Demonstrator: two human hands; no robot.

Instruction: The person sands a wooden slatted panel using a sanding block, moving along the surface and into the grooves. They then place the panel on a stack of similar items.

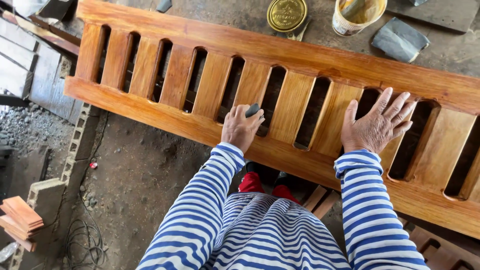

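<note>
two hands on a slatted wooden panel

the left hand [241, 127] is curled tight around a small dark pad [253, 110], pressing it against a slat of the long orange-brown panel [210, 37], about midway along it. the right hand [377, 125] lies flat with fingers spread on slats further along, holding nothing. both arms wear blue and white striped sleeves [200, 215]. past the panel's far edge sit a round gold lid [286, 14], an open tin [357, 16] and a folded grey sheet [400, 40]. a stack of small wood blocks [20, 220] rests on the ground to the left.
</note>
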